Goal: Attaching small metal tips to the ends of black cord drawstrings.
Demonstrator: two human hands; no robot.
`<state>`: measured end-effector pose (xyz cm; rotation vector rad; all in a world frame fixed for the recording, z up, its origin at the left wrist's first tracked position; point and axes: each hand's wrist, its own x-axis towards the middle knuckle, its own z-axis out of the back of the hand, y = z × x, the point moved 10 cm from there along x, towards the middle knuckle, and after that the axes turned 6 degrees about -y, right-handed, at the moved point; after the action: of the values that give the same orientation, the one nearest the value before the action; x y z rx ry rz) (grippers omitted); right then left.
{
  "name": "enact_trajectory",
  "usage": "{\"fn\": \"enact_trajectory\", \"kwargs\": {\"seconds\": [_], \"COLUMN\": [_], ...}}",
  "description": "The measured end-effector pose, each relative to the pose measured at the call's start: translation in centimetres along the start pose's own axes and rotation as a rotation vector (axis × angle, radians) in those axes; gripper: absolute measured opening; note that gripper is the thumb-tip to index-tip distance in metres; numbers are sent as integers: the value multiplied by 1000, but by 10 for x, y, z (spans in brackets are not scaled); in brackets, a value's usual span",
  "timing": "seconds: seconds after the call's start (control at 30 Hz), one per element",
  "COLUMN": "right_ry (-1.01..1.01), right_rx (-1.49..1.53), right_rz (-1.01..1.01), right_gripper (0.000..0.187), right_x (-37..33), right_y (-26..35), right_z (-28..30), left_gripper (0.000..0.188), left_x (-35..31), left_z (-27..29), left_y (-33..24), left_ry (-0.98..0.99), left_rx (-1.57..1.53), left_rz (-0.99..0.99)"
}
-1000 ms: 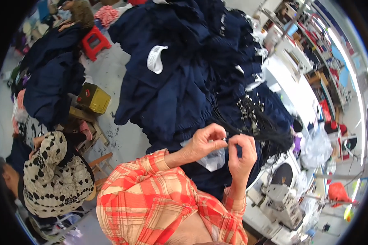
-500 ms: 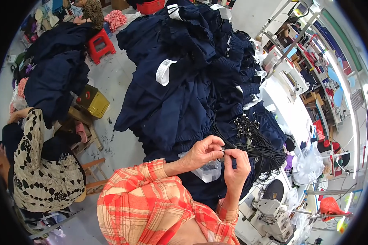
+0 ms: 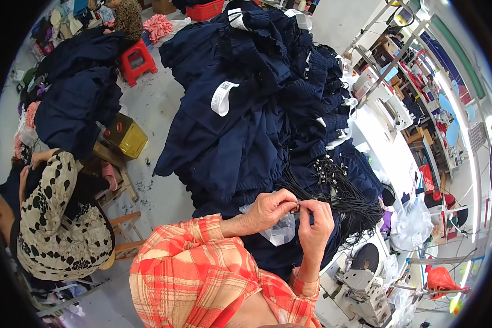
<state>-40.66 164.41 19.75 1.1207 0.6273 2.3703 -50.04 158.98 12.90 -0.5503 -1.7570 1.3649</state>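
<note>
My left hand (image 3: 268,212) and my right hand (image 3: 316,225) meet over the near end of a pile of navy garments (image 3: 229,147). Thumb and fingers of both are pinched together on one tiny dark piece (image 3: 296,208), which looks like the end of a black cord; the fingertips hide most of it. Just beyond the right hand spreads a bundle of thin black cords (image 3: 355,205) with small shiny tips. Under my left wrist and between the hands lies a clear plastic bag (image 3: 280,229) on the navy cloth. White labels (image 3: 222,98) stick out of the garments.
To the right stand sewing machines (image 3: 366,290) and a white table (image 3: 385,158). A co-worker in a patterned top (image 3: 60,229) sits at left, beside a yellow can (image 3: 127,136). Farther back are a red stool (image 3: 138,61) and another person (image 3: 127,22).
Both hands stay pinched together; the left has turned slightly and its fingers sit a bit lower. The co-worker at left has shifted their arms, and both hands now show at the dark cloth.
</note>
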Motion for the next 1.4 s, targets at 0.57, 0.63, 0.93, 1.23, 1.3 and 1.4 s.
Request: {"fn": "enact_trajectory", "kwargs": {"seconds": [0.57,0.63,0.93,1.23,1.3,1.4], "right_ry": [123,87,89,57,64,85], "right_rx": [112,81,231,349,368,408], "right_rz": [-70,-39,-211,-222,-265,-298], "right_gripper": [19,19,19,19,18,18], "right_x": [-5,-3,-5,-1,-4,-7], "right_y": [-11,-9,-26,-30,-36,-41], "right_z": [-7,-4,6,6,4,2], "left_gripper": [8,9,9,23,26,35], "left_x": [0,2,2,-2,-3,-2], "left_z": [-2,-4,10,-13,-17,-21], "left_y": [0,-9,16,18,17,13], "left_ry": [69,74,-37,110,121,165], "left_rx": [148,184,-47,-434,-371,-214], "left_rz": [-57,-91,108,238,241,160]}}
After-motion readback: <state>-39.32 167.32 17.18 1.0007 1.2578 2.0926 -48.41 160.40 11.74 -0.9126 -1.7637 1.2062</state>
